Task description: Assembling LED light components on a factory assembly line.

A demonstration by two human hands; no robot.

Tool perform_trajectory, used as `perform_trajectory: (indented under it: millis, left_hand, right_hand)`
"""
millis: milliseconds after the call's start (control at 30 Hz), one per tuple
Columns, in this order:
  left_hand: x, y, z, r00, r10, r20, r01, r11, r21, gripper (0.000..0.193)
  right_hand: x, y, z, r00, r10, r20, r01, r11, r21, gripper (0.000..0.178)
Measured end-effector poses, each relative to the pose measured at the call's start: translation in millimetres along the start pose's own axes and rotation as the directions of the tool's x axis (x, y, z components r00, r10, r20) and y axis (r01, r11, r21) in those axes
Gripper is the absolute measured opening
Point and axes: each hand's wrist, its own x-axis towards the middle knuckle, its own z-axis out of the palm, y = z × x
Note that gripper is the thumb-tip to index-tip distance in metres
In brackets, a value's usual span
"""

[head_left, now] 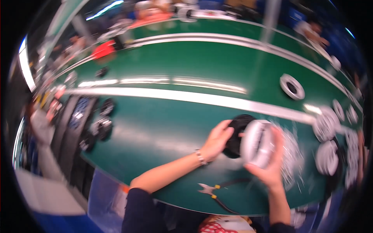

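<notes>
My left hand [217,140] grips a round black part [234,141] by its left side. In my right hand [271,167] is a round white housing [255,143] with a dark slot across its face, blurred by motion. The two parts are side by side above the green table, and the white one overlaps the black one's edge. I cannot tell whether they touch. Beside my right hand lies a heap of thin clear strips [290,157]. Nearer to me, side cutters [210,190] with dark handles rest on the table, jaws toward the left.
Stacked white rings [326,123] and more white round parts [327,158] stand at the right. A white ring with a dark centre [292,87] sits on the green surface beyond the white strip [186,96]. Black round parts [101,126] are at the left. Other people work farther off.
</notes>
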Motion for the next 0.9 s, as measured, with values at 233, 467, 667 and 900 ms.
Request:
perform_trajectory:
  millis: [233, 467, 667, 900]
  left_hand:
    - [-6.3, -1.1, 23.0, 0.832, -0.334, 0.442, 0.457, 0.865, -0.206, 0.067]
    - [-7.2, -6.6, 22.8, 0.874, -0.422, 0.241, 0.471, 0.858, -0.205, 0.084]
    - [-10.0, -20.7, 14.8, 0.935, -0.262, 0.241, 0.292, 0.951, -0.101, 0.096]
    - [-13.5, -19.1, 22.6, 0.944, -0.199, 0.262, 0.232, 0.968, -0.100, 0.081]
  right_hand:
    - [-4.0, -6.5, -11.0, 0.998, -0.040, 0.054, 0.055, 0.947, -0.316, 0.117]
    - [-9.2, -2.8, 0.5, 0.983, -0.131, 0.126, 0.169, 0.917, -0.361, 0.117]
    - [-10.2, -0.4, 7.9, 0.996, -0.092, 0.018, 0.090, 0.877, -0.473, 0.117]
    - [-13.2, 3.8, 20.0, 0.993, -0.020, -0.120, -0.032, 0.909, -0.416, 0.120]
